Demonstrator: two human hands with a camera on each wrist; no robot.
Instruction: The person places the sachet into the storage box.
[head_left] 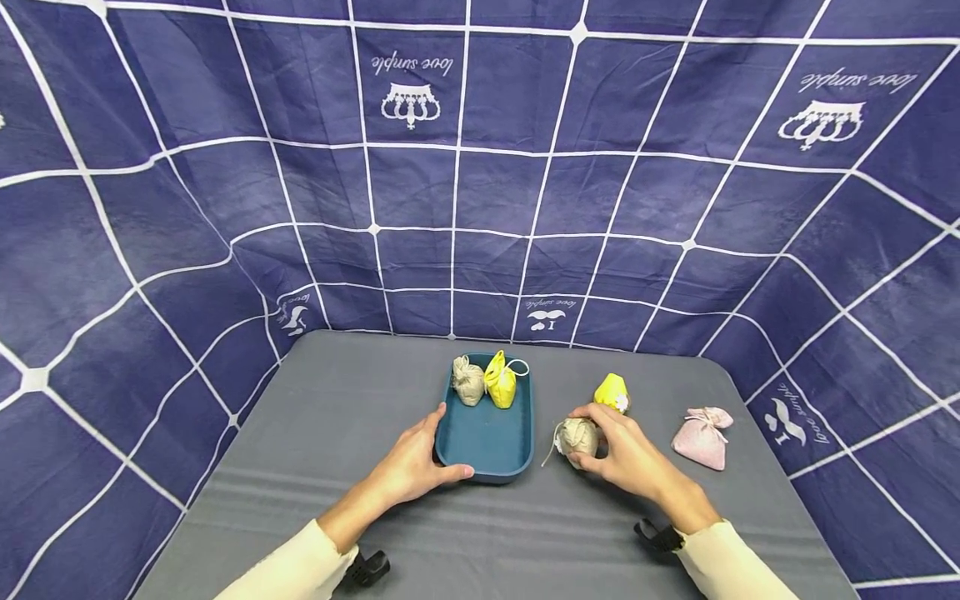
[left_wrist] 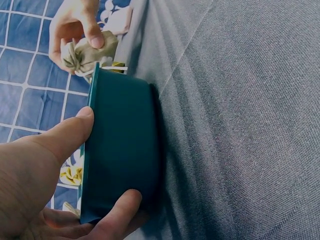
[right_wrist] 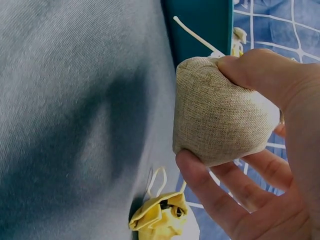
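My right hand grips a beige cloth pouch between thumb and fingers, just right of a dark teal tray. A pale cord trails from the pouch. My left hand holds the tray at its near left corner, the thumb on the near rim and the fingers along the left side, as the left wrist view shows too. Inside the tray, at its far end, another beige pouch sits beside a yellow pouch with a white cord loop.
Beyond my right hand lies a second yellow pouch, partly hidden by it. Farther right is a pink pouch with a tied neck. The grey table is enclosed by a blue cloth with white grid lines.
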